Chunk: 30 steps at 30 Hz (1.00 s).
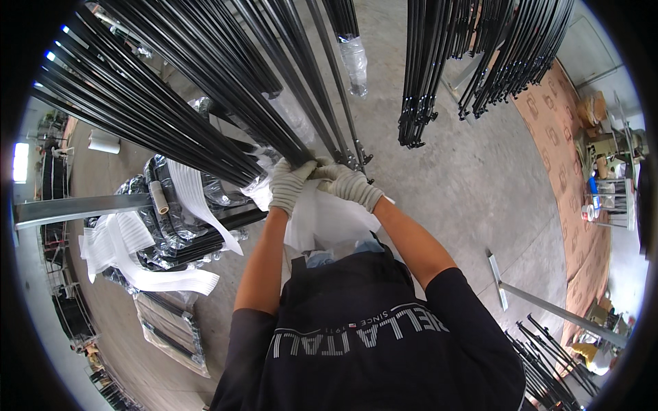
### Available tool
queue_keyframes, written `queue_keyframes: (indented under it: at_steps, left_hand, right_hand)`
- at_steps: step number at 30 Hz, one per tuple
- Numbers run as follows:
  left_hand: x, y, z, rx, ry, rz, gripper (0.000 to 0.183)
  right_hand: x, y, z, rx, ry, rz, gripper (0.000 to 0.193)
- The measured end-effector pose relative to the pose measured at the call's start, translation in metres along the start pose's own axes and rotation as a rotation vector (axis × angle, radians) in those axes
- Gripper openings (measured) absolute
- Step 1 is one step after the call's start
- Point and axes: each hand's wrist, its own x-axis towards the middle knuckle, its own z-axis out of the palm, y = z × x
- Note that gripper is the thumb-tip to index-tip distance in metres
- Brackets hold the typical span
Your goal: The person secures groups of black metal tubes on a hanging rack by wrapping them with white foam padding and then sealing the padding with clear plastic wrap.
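Note:
Both my hands wear white knitted gloves and meet at the lower end of a bundle of long black tubes [257, 113]. My left hand [289, 185] is closed round the tube ends. Close against it, my right hand [348, 186] has its fingers bent in at the same spot, closed on a white foam sheet [322, 222]; the fingertips are partly hidden. The sheet hangs from under both hands down in front of my body. Just right of the bundle, several thinner black tubes [334, 96] with small end fittings come down beside my right hand.
More black tubes [157, 116] slope in at left, some with plastic-wrapped ends. Below them lies a pile of plastic-wrapped black parts [175, 236] with white foam strips [130, 240] and a metal bar [82, 209]. Black rods [418, 89] hang at upper right. Cardboard sheeting [555, 130] lies along the right.

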Motion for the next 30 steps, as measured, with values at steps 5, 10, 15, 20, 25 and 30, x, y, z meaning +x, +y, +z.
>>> queue_keyframes:
  at_steps: [5, 10, 15, 20, 25, 30]
  left_hand:
    - [0.006, -0.015, -0.015, -0.129, -0.187, -0.021, 0.022]
    - [0.006, -0.001, -0.011, -0.196, -0.304, -0.251, 0.025]
    - [0.016, -0.02, -0.019, 0.003, -0.276, -0.385, 0.031]
    - [0.008, -0.013, 0.006, 0.233, -0.243, -0.265, 0.029]
    - [0.008, -0.03, 0.006, -0.08, -0.312, -0.179, 0.023]
    - [0.012, -0.031, -0.003, -0.001, -0.358, -0.164, 0.024]
  right_hand:
    - [-0.014, -0.025, -0.005, -0.677, -0.063, 0.129, 0.03]
    - [-0.041, -0.016, 0.03, -0.857, 0.216, 0.332, 0.032]
    - [-0.051, 0.033, 0.027, -1.151, -0.031, 0.337, 0.018]
    - [-0.029, 0.054, 0.012, -0.953, 0.081, 0.453, 0.021]
    - [-0.023, 0.065, 0.004, -0.925, 0.014, 0.457, 0.022]
    - [-0.017, 0.044, -0.003, -0.893, -0.029, 0.491, 0.027]
